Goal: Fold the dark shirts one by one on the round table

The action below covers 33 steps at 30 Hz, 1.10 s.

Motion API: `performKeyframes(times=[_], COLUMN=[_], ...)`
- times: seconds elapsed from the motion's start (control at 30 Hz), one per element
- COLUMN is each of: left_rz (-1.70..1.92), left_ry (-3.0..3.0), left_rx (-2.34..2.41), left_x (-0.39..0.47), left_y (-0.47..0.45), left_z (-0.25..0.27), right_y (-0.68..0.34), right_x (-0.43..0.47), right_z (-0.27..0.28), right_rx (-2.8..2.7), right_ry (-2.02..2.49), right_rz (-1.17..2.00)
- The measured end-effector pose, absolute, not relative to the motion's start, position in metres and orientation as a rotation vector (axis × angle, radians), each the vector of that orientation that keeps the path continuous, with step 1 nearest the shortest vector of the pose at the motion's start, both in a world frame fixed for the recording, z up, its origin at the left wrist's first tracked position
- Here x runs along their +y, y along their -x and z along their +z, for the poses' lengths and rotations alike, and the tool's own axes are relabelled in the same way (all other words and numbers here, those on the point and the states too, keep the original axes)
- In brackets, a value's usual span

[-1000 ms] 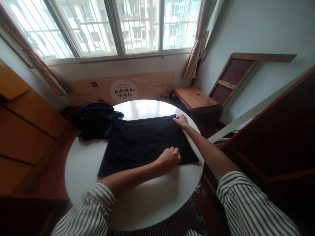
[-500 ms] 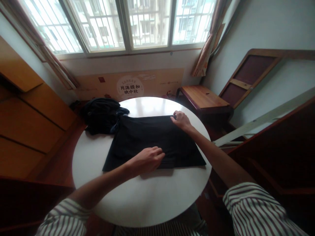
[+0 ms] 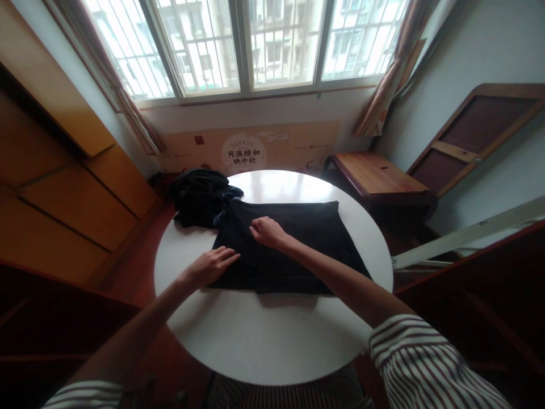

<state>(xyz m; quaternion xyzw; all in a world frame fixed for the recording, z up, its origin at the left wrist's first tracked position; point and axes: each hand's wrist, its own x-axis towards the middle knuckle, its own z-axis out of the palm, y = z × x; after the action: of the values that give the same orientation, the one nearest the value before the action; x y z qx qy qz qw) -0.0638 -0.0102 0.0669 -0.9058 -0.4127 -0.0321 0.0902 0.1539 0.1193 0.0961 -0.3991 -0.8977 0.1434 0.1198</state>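
Note:
A black garment lies spread flat across the round white table; its exact kind is unclear. Over its left edge is my left hand, fingers stretched out toward the right, holding nothing that I can see. My right hand is above the left middle part of the cloth with its fingers curled in. Whether it pinches any fabric is hidden. At the garment's far left corner sits a heap of dark clothes, touching it.
A wooden stool-like bench stands beyond the table's right side. Orange-brown cabinets line the left. Barred windows and a printed banner are ahead. A pale rail slants at the right.
My right hand has left the garment's far right corner and moved left over the cloth. My left hand has shifted left to the near left edge, its fingers opening. The view has turned slightly left.

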Motion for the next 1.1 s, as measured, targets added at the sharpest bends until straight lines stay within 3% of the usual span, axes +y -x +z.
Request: performKeyframes(times=[0.17,0.43,0.53,0.67,0.77,0.97,1.1], left_rz=[-0.257,-0.553,-0.938,-1.427,-1.546,-1.996,-1.724], left_ry=[2.530,2.528,2.366,1.906,2.102,2.596,2.858], left_rx=[-1.398,-1.591,-2.004,-2.918,-3.281,-2.726,-2.216], left_x=[-0.018,-0.036,-0.028,-0.006,0.007,0.030,0.050], left_y=[0.087,0.086,0.083,0.077,0.068,0.026,-0.033], left_z=[0.056,0.049,0.056,0.072,0.085,0.111,0.130], right_y=[-0.119,-0.111,-0.112,-0.113,-0.116,-0.134,-0.156], right_x=[0.133,0.149,0.147,0.138,0.135,0.143,0.153], right_z=[0.077,0.047,0.053,0.063,0.069,0.087,0.111], right_rx=[-2.686,-2.757,-2.699,-2.553,-2.397,-1.886,-1.620], right_ry=[0.986,1.093,1.086,1.004,0.941,1.037,1.022], right_rz=[0.511,0.586,0.715,0.887,1.027,1.534,1.915])
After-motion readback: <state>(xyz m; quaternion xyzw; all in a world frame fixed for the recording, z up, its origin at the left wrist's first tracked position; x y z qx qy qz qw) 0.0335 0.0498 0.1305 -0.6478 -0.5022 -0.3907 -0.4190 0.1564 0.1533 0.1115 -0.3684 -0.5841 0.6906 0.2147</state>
